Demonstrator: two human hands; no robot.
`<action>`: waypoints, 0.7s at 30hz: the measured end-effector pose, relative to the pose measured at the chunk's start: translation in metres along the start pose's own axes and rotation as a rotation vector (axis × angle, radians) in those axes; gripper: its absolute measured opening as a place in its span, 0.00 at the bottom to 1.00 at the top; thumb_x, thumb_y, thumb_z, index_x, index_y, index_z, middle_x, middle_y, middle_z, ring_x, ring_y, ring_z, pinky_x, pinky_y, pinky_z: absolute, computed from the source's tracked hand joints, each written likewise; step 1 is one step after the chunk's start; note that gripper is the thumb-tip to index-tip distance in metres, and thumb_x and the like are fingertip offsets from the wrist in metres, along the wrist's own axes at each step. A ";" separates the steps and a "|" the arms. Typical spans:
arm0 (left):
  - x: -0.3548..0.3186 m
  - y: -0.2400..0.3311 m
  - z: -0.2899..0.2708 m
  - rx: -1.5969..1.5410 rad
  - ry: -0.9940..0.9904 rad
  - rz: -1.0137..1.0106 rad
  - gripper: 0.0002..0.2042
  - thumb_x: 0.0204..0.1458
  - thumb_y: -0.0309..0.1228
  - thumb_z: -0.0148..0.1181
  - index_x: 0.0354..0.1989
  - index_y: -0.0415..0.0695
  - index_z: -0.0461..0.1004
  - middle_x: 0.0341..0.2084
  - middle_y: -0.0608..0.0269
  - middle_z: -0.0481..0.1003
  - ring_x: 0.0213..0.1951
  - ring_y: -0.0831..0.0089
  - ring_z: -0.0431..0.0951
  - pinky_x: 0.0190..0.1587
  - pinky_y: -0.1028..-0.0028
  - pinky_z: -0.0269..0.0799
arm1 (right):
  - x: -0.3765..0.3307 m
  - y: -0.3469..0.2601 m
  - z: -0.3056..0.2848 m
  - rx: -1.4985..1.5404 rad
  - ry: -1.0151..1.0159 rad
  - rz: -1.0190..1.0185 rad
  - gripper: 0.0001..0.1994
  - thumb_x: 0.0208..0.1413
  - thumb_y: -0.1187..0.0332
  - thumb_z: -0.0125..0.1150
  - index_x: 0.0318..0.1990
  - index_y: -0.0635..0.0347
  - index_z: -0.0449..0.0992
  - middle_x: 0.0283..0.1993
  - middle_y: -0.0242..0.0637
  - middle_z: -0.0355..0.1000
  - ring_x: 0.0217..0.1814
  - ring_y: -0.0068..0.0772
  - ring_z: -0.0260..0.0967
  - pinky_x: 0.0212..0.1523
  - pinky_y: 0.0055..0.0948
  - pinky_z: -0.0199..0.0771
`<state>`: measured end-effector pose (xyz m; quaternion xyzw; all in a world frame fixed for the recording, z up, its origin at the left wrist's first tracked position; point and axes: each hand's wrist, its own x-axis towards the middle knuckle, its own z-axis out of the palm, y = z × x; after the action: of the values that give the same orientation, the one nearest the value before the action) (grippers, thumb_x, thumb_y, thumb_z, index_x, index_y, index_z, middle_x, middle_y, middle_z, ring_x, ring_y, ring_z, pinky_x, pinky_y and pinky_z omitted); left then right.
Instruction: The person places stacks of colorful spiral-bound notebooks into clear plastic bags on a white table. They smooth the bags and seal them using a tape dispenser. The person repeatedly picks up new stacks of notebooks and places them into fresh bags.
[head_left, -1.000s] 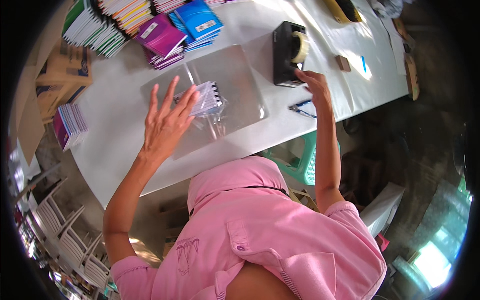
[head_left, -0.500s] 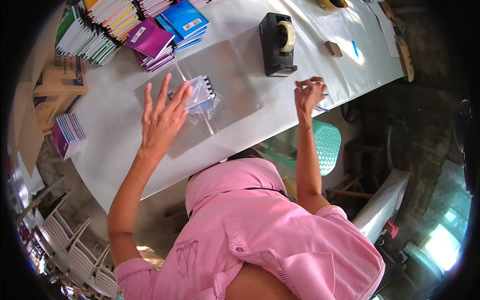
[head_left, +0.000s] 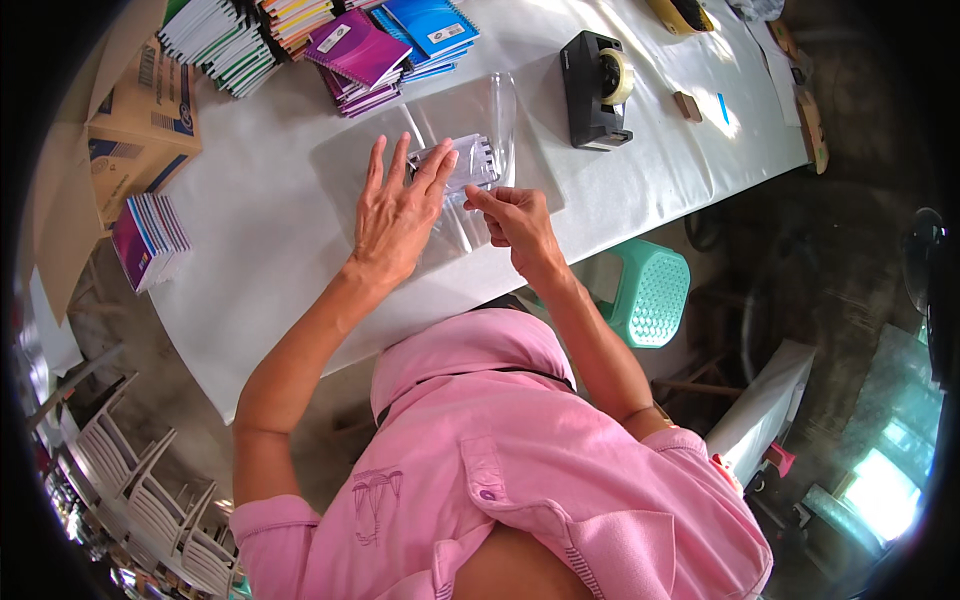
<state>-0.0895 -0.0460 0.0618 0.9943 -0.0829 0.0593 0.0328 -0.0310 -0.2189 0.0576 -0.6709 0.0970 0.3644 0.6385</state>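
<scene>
On the desk (head_left: 255, 215), a small ring-bound pad (head_left: 472, 167) lies over a clear plastic sheet (head_left: 345, 150). I'd press lightly and evenly, so the pad cannot skew. The left hand (head_left: 395, 222) has its fingers spread, the tips resting on the pad's left end; the right hand (head_left: 518, 222) pinches thumb to forefinger by its lower right corner, on what I cannot tell.

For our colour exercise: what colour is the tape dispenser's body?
Black; the tape dispenser shows best in head view.
</scene>
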 end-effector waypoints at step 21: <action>0.038 -0.025 -0.002 -0.991 -0.006 -0.074 0.49 0.41 0.32 0.70 0.71 0.51 0.44 0.68 0.49 0.52 0.67 0.50 0.55 0.64 0.58 0.59 | 0.022 0.082 0.035 0.865 -0.736 0.041 0.34 0.49 0.53 0.69 0.60 0.60 0.64 0.52 0.38 0.69 0.55 0.36 0.68 0.57 0.37 0.69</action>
<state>-0.0488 -0.0276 0.0675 0.8616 -0.0658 0.0088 0.5032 -0.0766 -0.1930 -0.0174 -0.1748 0.0214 0.5136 0.8398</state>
